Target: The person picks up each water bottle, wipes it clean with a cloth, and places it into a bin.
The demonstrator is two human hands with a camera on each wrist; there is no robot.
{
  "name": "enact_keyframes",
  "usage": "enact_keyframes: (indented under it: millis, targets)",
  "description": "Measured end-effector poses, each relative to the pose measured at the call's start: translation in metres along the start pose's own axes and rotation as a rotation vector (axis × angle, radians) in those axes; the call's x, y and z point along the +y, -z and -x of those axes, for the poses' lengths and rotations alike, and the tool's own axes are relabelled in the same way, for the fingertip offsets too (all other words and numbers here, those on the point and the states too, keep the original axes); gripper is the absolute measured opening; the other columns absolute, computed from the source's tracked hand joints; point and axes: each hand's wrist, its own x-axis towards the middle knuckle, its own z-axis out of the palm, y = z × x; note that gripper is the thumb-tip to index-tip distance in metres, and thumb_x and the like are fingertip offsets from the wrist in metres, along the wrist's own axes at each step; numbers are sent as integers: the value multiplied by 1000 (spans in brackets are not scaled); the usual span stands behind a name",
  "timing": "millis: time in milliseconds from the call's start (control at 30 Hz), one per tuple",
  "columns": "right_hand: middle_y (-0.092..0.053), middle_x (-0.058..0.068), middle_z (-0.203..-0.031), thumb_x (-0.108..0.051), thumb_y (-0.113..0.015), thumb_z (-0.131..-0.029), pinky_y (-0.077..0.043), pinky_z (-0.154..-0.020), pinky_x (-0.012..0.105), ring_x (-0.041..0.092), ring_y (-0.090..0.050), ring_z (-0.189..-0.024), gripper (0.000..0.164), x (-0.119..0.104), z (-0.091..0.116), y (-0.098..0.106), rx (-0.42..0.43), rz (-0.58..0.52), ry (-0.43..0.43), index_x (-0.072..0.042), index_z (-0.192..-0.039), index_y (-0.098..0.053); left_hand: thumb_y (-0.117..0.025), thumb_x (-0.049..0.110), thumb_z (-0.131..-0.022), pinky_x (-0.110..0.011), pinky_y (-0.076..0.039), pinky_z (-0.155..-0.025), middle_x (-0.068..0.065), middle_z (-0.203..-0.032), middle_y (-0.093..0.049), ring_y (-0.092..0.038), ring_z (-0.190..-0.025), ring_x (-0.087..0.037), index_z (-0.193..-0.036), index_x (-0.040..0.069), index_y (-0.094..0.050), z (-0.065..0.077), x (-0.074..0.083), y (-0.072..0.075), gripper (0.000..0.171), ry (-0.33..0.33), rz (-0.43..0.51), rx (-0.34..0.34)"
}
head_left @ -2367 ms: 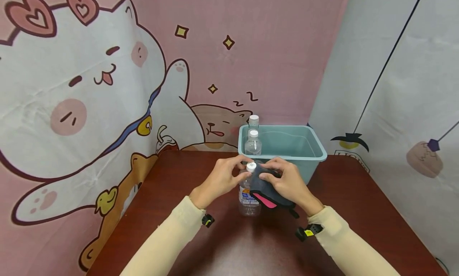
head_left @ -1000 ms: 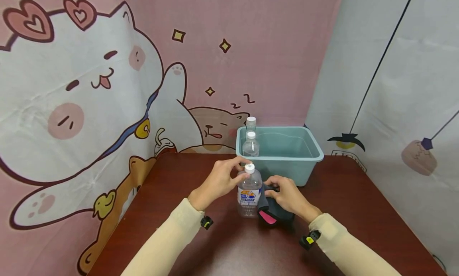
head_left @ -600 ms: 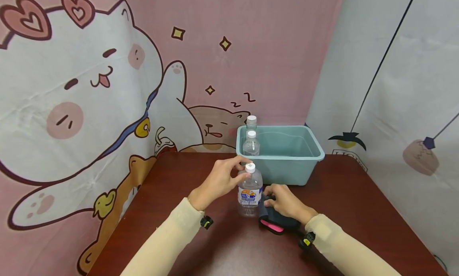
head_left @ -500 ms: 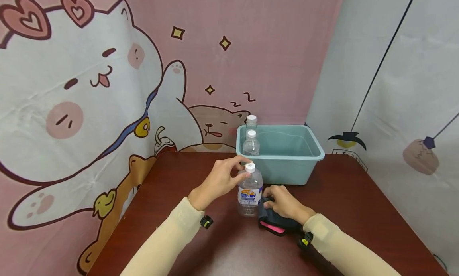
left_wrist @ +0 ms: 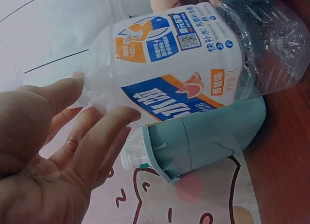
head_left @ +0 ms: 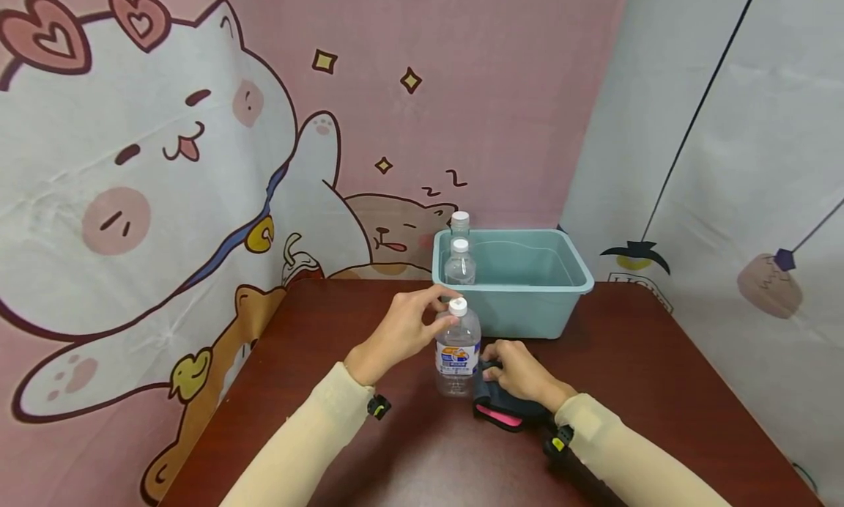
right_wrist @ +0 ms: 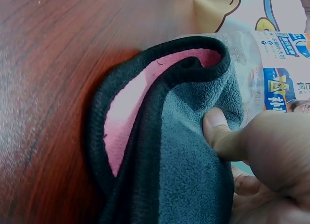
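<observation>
A clear plastic bottle (head_left: 455, 359) with a white cap and a blue, orange and white label stands upright on the table. At its neck, just under the cap, my left hand (head_left: 405, 330) holds it between thumb and fingers; the left wrist view shows the label of the bottle (left_wrist: 179, 64) up close. To the bottle's right, my right hand (head_left: 524, 375) grips a folded grey cloth (head_left: 504, 406), which sits low against the bottle's side. In the right wrist view the thumb presses on the cloth (right_wrist: 191, 151), whose black-bound edge opens on a pink lining.
Behind the bottle stands a light blue plastic bin (head_left: 521, 313). Two clear bottles with white caps, a nearer bottle (head_left: 460, 267) and a farther bottle (head_left: 459, 227), stand in its left end. Dark red-brown wood tabletop (head_left: 343, 316) reaches a printed cartoon curtain (head_left: 475, 111) behind.
My right hand has brought the cloth down from the cap to the bottle's lower right side, uncovering the label. My left hand has kept its hold at the neck.
</observation>
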Motion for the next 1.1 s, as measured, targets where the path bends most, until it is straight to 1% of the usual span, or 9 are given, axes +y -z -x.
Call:
enact_keyframes:
  millis: [100, 167, 333, 433, 500, 700, 900, 967, 1100]
  targets:
    - [-85, -1, -102, -5, -95, -96, -67, -82, 36, 12, -77, -95, 13, 1, 1, 0, 10, -13, -16, -11, -104, -87, -89, 19, -106, -29, -68, -80, -11, -120, -89, -86, -109, -25, -144, 13, -76, 0, 1, 0, 40, 1, -8, -3]
    - [-86, -1, -104, -6, -95, -96, -67, -84, 38, 13, -78, -96, 13, 2, 2, 0, 18, -20, -35, -12, -106, -88, -88, 19, -107, -27, -68, -81, -11, -120, -89, -86, -109, -25, -145, 13, -76, 0, 1, 0, 40, 3, -5, -6]
    - [-89, 2, -111, -9, -94, -98, -69, -92, 46, 21, -81, -105, 15, 2, 5, 3, 58, -34, -59, -10, -112, -90, -88, 19, -107, -34, -73, -89, -12, -121, -89, -86, -112, -27, -145, 13, -75, 0, 1, 0, 41, 0, 6, -9]
    - [-89, 6, -115, -9, -93, -99, -69, -93, 49, 25, -81, -108, 17, 0, 6, 7, 88, -66, -59, -8, -116, -90, -88, 19, -107, -38, -74, -91, -13, -122, -89, -87, -112, -28, -145, 12, -75, -1, 1, 0, 40, -7, 6, -5]
    - [-89, 7, -117, -9, -93, -100, -68, -93, 49, 26, -81, -110, 18, -2, 7, 10, 103, -93, -60, -8, -118, -90, -87, 19, -107, -38, -74, -91, -13, -122, -89, -87, -112, -28, -144, 12, -75, -1, 0, 0, 39, -12, 7, -1]
    - [-89, 4, -120, -11, -92, -102, -68, -96, 44, 23, -81, -113, 17, -10, 8, 21, 143, -146, -61, -11, -118, -91, -88, 19, -107, -32, -73, -86, -12, -121, -89, -87, -110, -28, -143, 13, -76, 0, 0, 0, 39, -4, 0, -2]
    - [-88, 4, -117, -9, -91, -102, -68, -96, 39, 22, -81, -110, 17, -23, 3, 40, 211, -191, -45, -11, -119, -91, -88, 18, -107, -44, -74, -84, -14, -120, -89, -86, -109, -30, -143, 12, -76, -1, 0, 0, 39, -8, 5, -4]
    - [-88, 4, -117, -8, -90, -103, -68, -94, 36, 22, -81, -109, 17, -27, 2, 47, 226, -199, -40, -11, -120, -91, -88, 18, -107, -41, -74, -84, -14, -120, -89, -86, -108, -29, -143, 13, -76, -1, -1, 0, 39, -6, -2, -6]
    - [-87, 4, -114, -8, -89, -104, -66, -88, 29, 19, -79, -103, 17, -33, -2, 57, 258, -219, -16, -11, -120, -91, -89, 18, -106, -30, -73, -85, -12, -119, -89, -86, -108, -27, -143, 14, -75, -1, -1, -1, 40, -2, -9, -6]
